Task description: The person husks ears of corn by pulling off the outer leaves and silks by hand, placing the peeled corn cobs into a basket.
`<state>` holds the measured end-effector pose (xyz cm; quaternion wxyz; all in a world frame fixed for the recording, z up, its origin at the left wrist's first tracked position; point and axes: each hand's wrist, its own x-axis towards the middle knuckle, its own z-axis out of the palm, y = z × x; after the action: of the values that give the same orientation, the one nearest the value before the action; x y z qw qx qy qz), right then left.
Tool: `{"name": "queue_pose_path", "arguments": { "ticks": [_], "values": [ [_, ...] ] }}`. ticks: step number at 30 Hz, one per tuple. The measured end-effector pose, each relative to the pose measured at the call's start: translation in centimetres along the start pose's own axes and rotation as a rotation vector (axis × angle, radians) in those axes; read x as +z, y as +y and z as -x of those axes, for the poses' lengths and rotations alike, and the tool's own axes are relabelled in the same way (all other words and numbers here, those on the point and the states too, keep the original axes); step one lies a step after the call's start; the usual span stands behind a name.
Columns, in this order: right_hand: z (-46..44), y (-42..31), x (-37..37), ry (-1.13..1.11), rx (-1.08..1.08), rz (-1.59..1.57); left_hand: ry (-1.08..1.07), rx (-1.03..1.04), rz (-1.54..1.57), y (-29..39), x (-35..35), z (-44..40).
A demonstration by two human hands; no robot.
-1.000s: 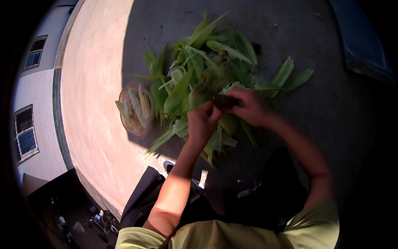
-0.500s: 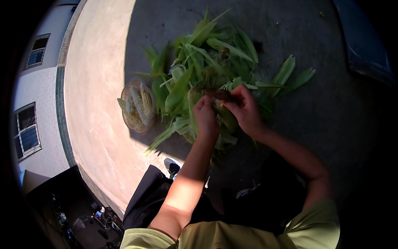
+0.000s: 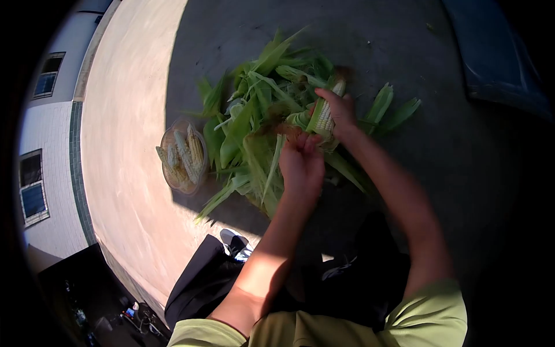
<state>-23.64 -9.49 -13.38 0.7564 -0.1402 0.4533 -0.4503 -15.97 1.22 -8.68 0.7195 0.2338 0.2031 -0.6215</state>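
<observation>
A partly husked ear of corn (image 3: 325, 118) shows pale kernels and tilts up to the right, with dark silk at its far tip. My right hand (image 3: 342, 115) is wrapped around its upper part. At its lower end my left hand (image 3: 302, 166) is closed, fingers pinched on green corn husk (image 3: 313, 125) by the base. Brown corn silk (image 3: 284, 128) lies just beyond my left fingers. Under and beyond both hands spreads a pile of green husks (image 3: 245, 130). What sits inside my left fist is partly hidden.
A mesh basket (image 3: 203, 169) with several husked ears of corn (image 3: 184, 151) stands left of the pile. Loose husks (image 3: 380, 104) lie to the right. My shoe (image 3: 234, 243) is near the front, and a dark blue sheet-like object (image 3: 491, 58) lies at far right.
The ear's kernels are now exposed in my right hand, which has moved up and now wraps around it. My left hand has shifted slightly right and nearer my body.
</observation>
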Motion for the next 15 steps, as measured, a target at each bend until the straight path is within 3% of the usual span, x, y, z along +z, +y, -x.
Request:
{"name": "queue_pose_path", "arguments": {
  "ticks": [2, 4, 5, 7, 8, 9, 10, 11, 13, 15],
  "values": [
    [-3.8, -3.7, -1.7, 0.172, -0.017, -0.048, 0.11, 0.236, -0.476, -1.9, 2.4, 3.6],
    [-6.0, -8.8, -5.7, 0.092, 0.18, -0.105, 0.099, 0.277, -0.563, -0.6, 1.7, 6.4],
    [-5.8, -8.3, -5.6, 0.099, 0.172, -0.11, -0.001, 0.243, -0.622, 0.7, 1.2, 6.4],
    [-4.5, -6.5, -4.4, 0.136, -0.059, 0.024, 0.023, 0.2, -0.744, 3.3, -0.4, 5.9],
    [-3.5, -6.1, -4.1, 0.132, -0.065, 0.018, 0.054, 0.159, -0.892, 4.3, -1.1, 5.4],
    [-2.2, -5.9, -3.1, -0.036, -0.097, 0.182, 0.072, 0.137, -1.051, 5.0, -1.4, 4.8],
    [-0.8, -5.4, -1.8, -0.214, -0.116, 0.354, 0.078, 0.262, -1.387, 5.4, 0.0, 4.8],
    [0.9, -5.1, -0.5, -0.239, -0.104, 0.354, -0.003, 0.325, -1.468, 5.3, 2.4, 5.0],
    [4.5, -4.7, 1.6, -0.495, -0.008, 0.478, -0.071, 0.385, -1.554, 5.5, 5.2, 3.6],
    [6.0, -3.2, 2.7, -0.482, -0.037, 0.579, -0.224, 0.247, -1.268, 6.1, 6.6, 1.9]
  ]
}}
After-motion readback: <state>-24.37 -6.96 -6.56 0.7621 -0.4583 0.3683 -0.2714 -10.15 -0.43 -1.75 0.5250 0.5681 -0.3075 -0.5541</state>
